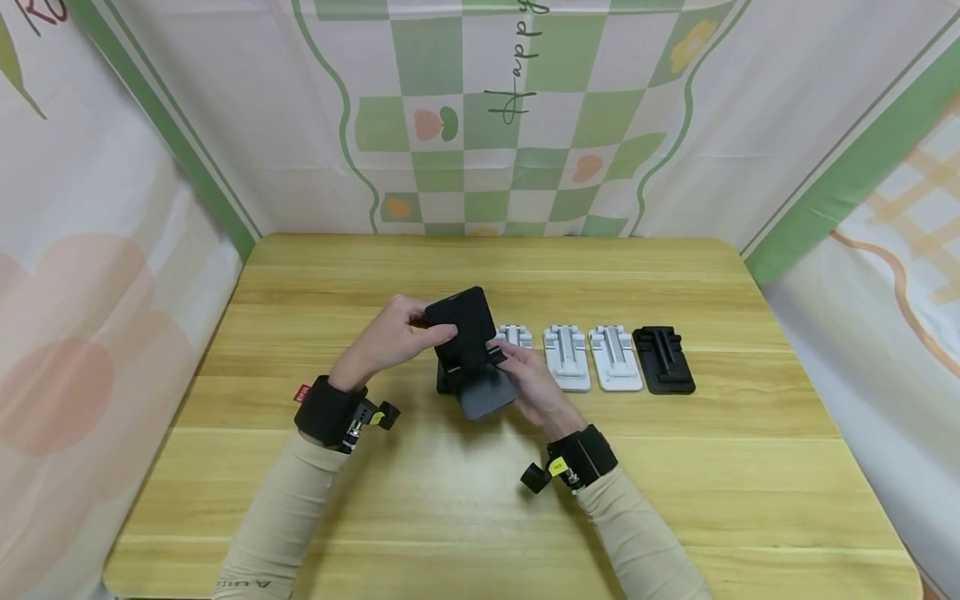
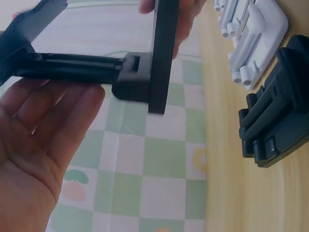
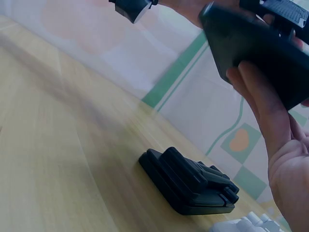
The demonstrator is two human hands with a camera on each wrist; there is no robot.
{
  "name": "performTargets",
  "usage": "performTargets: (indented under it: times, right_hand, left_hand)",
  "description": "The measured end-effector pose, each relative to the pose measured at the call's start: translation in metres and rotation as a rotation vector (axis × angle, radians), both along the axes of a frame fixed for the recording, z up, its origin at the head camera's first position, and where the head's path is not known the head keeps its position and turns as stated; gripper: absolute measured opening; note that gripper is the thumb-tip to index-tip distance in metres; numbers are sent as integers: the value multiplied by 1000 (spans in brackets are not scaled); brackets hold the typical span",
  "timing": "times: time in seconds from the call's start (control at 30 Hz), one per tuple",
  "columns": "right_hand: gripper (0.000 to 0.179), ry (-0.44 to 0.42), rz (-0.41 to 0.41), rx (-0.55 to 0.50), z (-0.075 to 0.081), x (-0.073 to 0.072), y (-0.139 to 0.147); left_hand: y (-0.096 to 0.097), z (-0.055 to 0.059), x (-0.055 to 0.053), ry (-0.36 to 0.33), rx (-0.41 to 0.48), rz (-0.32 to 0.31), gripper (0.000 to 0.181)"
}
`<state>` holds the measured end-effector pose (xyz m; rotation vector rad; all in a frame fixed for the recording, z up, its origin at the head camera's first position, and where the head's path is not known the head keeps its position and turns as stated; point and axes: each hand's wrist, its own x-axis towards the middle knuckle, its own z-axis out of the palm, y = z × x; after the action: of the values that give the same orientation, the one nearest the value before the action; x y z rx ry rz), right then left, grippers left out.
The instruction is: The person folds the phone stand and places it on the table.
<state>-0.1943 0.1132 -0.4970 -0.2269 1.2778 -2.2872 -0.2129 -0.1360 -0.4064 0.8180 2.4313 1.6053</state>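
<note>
An unfolded black phone stand (image 1: 463, 317) is held up above the table by both hands. My left hand (image 1: 392, 340) pinches its upper plate, thumb on the face of it. On the lower right, my right hand (image 1: 538, 390) grips the stand near its hinge and base; in the right wrist view its fingers (image 3: 263, 96) lie along the base plate (image 3: 256, 53). The left wrist view shows the stand's arm (image 2: 72, 67) stretched between its two plates. Below the held stand sits a folded black phone stand (image 3: 188, 183), mostly hidden in the head view.
To the right stand folded white phone stands (image 1: 567, 360) in a row, one partly covered by the right hand. A folded black phone stand (image 1: 665, 360) ends the row. The wooden table (image 1: 450, 500) meets patterned cloth (image 1: 495, 183) at its back and sides.
</note>
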Motion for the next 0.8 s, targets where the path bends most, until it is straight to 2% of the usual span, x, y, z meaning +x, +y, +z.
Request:
performTargets:
  times: [0.1,0.33,0.43,0.6,0.8]
  right_hand:
    - [13,3,-32,18,-1,0,-3]
    - [10,-1,-93,-29,-4,1,-5]
    - [9,-8,-117,-21,-3,1,-7]
    - [11,-25,-147,-5,-2,2,-9]
    - [10,-41,-158,-20,-3,2,-11]
  left_hand:
    - [3,-3,1,-12,15,35,20]
    - [10,-13,5,5,72,105,23]
    - [12,-16,6,-3,99,92,29]
    - [16,-20,7,3,110,30,46]
    - [20,-21,5,22,109,6,50]
